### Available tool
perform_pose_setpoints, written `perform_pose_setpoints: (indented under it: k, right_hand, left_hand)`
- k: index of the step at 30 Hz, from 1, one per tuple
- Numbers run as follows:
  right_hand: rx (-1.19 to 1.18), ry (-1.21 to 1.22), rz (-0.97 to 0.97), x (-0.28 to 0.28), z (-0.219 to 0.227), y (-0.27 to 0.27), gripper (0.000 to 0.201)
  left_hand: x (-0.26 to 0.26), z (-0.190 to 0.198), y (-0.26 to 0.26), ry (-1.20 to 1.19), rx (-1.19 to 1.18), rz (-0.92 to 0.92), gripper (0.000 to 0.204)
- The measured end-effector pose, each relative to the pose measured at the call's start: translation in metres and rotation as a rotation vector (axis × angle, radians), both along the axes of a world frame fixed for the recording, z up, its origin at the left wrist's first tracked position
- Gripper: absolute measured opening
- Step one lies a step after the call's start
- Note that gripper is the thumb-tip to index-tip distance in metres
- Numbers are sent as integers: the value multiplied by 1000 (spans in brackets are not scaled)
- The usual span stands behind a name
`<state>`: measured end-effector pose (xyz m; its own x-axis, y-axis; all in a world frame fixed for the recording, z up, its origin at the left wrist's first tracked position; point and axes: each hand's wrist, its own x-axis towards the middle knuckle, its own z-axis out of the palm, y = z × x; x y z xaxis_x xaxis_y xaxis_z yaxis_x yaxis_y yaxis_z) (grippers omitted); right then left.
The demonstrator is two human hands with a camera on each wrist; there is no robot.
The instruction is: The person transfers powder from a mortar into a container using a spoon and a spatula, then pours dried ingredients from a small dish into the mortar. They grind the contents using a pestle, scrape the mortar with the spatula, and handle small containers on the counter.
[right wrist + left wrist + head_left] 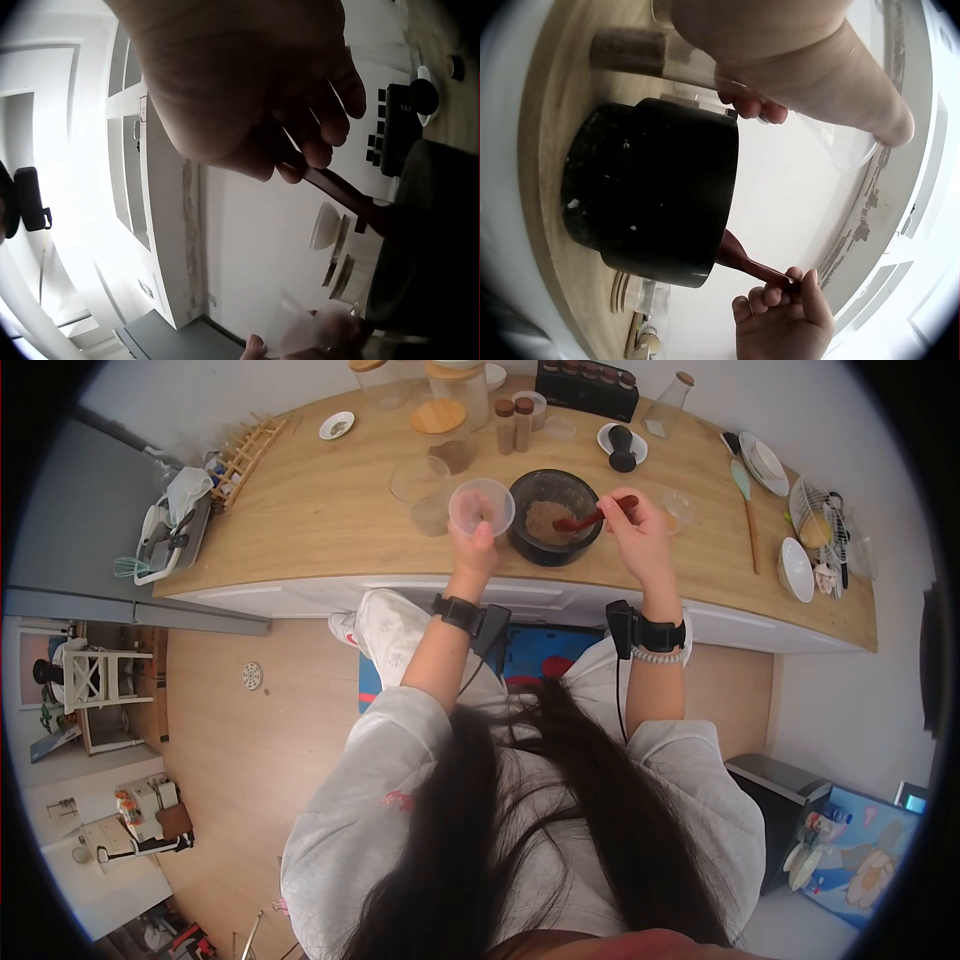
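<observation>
In the head view a black stone bowl (532, 550) holds brown powder (548, 522). My right hand (640, 538) pinches the handle of a dark red spoon (590, 520), whose tip rests in the powder. To the left of the bowl my left hand (474, 548) grips a translucent plastic cup (496, 510), tilted with its mouth facing up. In the left wrist view the black bowl (660, 191) stands between my hands, and the red spoon (751, 266) reaches over its rim. The right wrist view shows the spoon (337, 187) under my right hand (247, 82).
Behind the bowl stand two spice jars (514, 428) and a black spice rack (588, 388). A small white bowl with a black pestle (621, 452) is at the back right. Farther right lie a green spatula (742, 482) and a white bowl (796, 570). Lidded glass jars stand at the back left.
</observation>
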<state>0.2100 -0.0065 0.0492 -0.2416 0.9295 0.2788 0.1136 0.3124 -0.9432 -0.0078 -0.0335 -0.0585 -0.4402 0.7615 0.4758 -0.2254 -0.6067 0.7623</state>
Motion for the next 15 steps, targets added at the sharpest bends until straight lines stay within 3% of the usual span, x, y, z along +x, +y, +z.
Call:
perform_pose_setpoints:
  k: [8,15]
  right_hand:
    - [62,-54,-39,8,13,-5,12]
    - [155,-304,-75,7,20,-7,10]
  left_hand:
    - [2,1,-1,-18,-5,-8,79]
    - [0,1,-1,1,6,-5,79]
